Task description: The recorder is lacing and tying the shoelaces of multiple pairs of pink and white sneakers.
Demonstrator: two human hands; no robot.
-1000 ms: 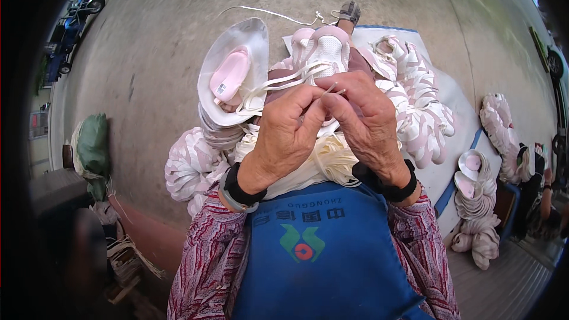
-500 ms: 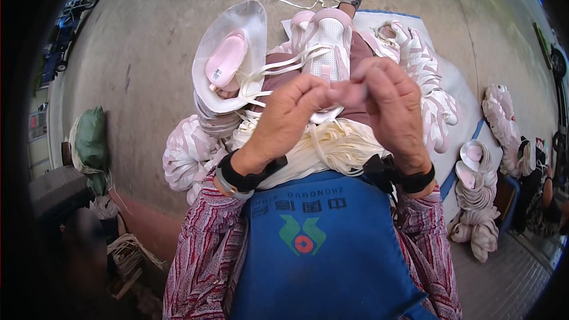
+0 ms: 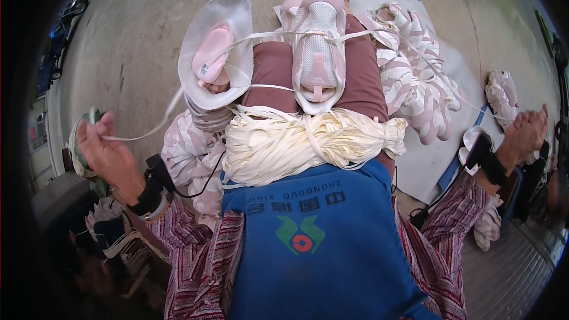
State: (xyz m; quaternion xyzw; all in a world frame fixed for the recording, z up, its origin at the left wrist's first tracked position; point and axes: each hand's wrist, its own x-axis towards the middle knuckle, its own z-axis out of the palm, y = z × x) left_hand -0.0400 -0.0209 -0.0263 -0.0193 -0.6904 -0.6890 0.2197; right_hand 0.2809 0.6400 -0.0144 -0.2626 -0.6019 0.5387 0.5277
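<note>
A white and pink shoe upper [image 3: 320, 50] rests between my thighs, and a second one [image 3: 290, 9] shows partly behind it. A flat white shoelace [image 3: 269, 35] threads through the front upper, and its two ends stretch out to either side. At the far left my left hand [image 3: 112, 157] is closed on one end, its fingertips pinched. Far to the right, my right hand [image 3: 524, 136] is closed on the other end, held out beyond the shoe pile. Across my lap lies a tied bundle of cream shoelaces [image 3: 308, 145].
A white stacked pile topped by a pink insole [image 3: 214, 47] stands left of my legs. Shoe uppers lie heaped at left [image 3: 186, 148] and at right [image 3: 415, 86] on a pale sheet [image 3: 421, 169]. A blue apron [image 3: 308, 278] covers my lap.
Both hands were together over the upper; they have swung wide apart, left and right. The shoelace is now drawn out to both sides through the upper.
</note>
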